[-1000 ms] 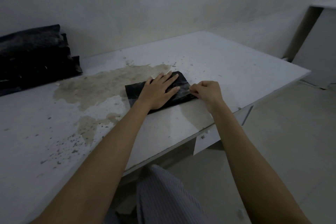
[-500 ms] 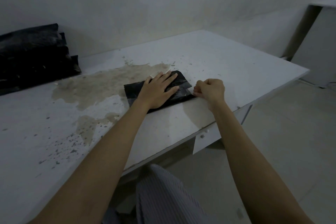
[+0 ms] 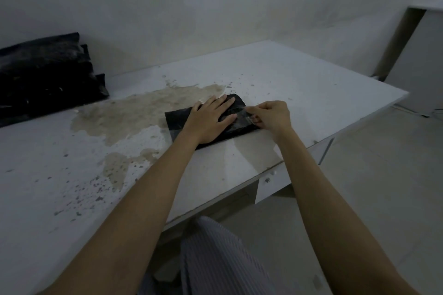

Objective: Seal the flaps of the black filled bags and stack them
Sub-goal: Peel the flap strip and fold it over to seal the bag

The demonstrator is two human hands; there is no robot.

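While my left hand (image 3: 211,120) lies spread flat on the black filled bag (image 3: 177,120), pinning it to the stained table (image 3: 299,93), my right hand (image 3: 271,115) pinches a clear strip (image 3: 242,112) at its flap end. Sealed bags (image 3: 45,74) sit stacked far beyond my left hand.

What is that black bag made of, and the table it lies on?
The black bag looks like thin plastic film: it is crinkled and catches faint shiny glints. The table looks like a white painted or laminated board, matt, with a flat thin edge; brownish stains and dark specks mark its top. What lies under the coating cannot be told.
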